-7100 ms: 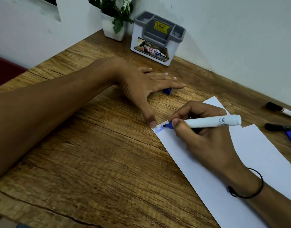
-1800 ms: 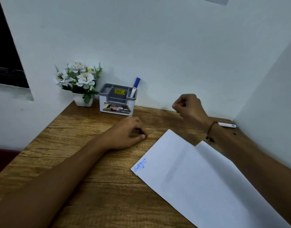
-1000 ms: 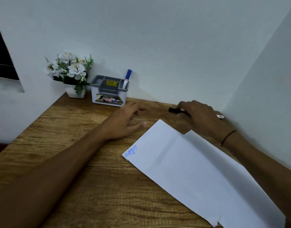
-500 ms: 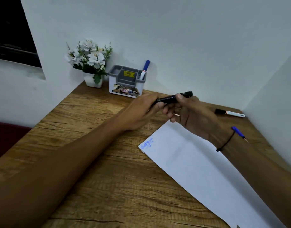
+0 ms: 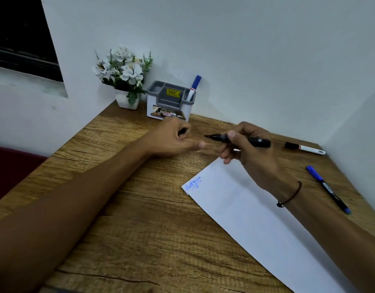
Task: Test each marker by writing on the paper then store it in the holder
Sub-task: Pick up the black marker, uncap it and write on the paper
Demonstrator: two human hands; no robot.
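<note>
My right hand [image 5: 250,153] grips a black marker [image 5: 257,142], uncapped, its tip pointing left above the desk. My left hand [image 5: 173,138] is curled shut just left of that tip, and something dark, seemingly the black cap, shows between its fingers. The white paper [image 5: 256,220] lies below my right hand with a blue scribble [image 5: 193,183] at its left corner. The grey and white holder [image 5: 169,102] stands at the back wall with a blue-capped marker [image 5: 194,87] in its right slot.
A white pot of white flowers [image 5: 125,75] stands left of the holder in the corner. A white marker with a black cap [image 5: 305,148] and a thin blue pen [image 5: 328,190] lie on the wooden desk [image 5: 140,218] at the right, near the side wall.
My right hand picked the black marker off the desk. Both hands met on it half a second ago; now the left hand has pulled away left and the marker's tip is bare.
</note>
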